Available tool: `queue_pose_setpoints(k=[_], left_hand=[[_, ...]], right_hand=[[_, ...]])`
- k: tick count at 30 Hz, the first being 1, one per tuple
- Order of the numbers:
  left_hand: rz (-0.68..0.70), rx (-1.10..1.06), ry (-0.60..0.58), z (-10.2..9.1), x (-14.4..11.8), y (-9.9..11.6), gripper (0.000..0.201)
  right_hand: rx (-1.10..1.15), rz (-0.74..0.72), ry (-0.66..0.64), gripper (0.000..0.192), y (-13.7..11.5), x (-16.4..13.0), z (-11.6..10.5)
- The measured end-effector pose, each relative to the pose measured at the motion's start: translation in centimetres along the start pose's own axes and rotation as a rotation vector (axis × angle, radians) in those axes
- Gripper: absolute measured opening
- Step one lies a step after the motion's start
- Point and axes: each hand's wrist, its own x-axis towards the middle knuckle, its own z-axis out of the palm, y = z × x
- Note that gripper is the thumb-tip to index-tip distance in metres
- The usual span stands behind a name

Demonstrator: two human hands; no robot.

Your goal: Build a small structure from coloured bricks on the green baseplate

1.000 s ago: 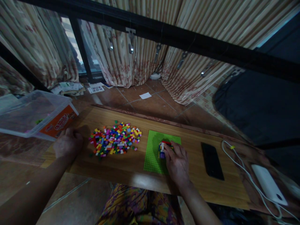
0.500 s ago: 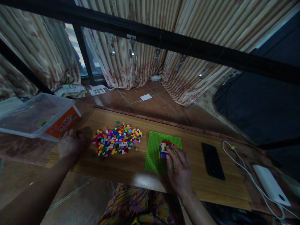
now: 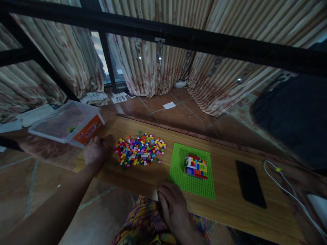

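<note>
My left hand [image 3: 96, 149] rests closed as a fist on the table's left end, beside a clear plastic bin; nothing shows in it. At the table's front edge, my right hand [image 3: 172, 200] is closed, its fingers curled together. Whatever those fingers might hold is hidden. A green baseplate [image 3: 189, 188] lies just beyond and to the right of that hand. On the baseplate stands a block build [image 3: 196, 166] of small multicoloured building bricks, touched by neither hand. Between my hands, farther back, a loose pile of small bricks [image 3: 139, 149] is spread out.
The clear bin [image 3: 63, 139] with an orange label has a few green pieces inside. A black phone [image 3: 250, 183] lies right of the baseplate on the wooden table [image 3: 224, 204]. A white cable [image 3: 291, 190] runs along the right side. Striped curtains hang behind a dark metal bar.
My right hand has left the brick build and drawn back left to the table's front edge. My left fist stays beside the bin. The view has turned slightly left.
</note>
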Motion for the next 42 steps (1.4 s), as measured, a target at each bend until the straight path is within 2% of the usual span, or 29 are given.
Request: queue_pose_setpoints(k=[6,20,26,33,37,42], left_hand=[[-0.017,-0.039,0.019,0.4,0.0,-0.1,0.031],[-0.037,-0.094,-0.002,0.4,-0.2,-0.1,0.029],[-0.030,-0.094,0.007,0.5,-0.2,-0.1,0.029],[-0.023,-0.082,0.025,0.4,0.0,-0.3,0.030],[-0.020,-0.071,-0.003,0.3,0.1,-0.2,0.031],[-0.021,-0.040,0.012,0.1,0.0,0.0,0.033]], right_hand=[[-0.031,0.034,0.021,0.020,1.1,2.2,0.3],[-0.056,0.018,-0.002,0.021,0.6,4.6,2.4],[-0.062,-0.008,0.039,0.023,0.5,7.9,3.6],[-0.220,-0.019,-0.028,0.017,-0.1,12.1,5.4],[-0.277,-0.006,-0.049,0.013,-0.2,12.4,5.8],[-0.258,0.014,-0.031,0.010,0.5,11.7,5.2]])
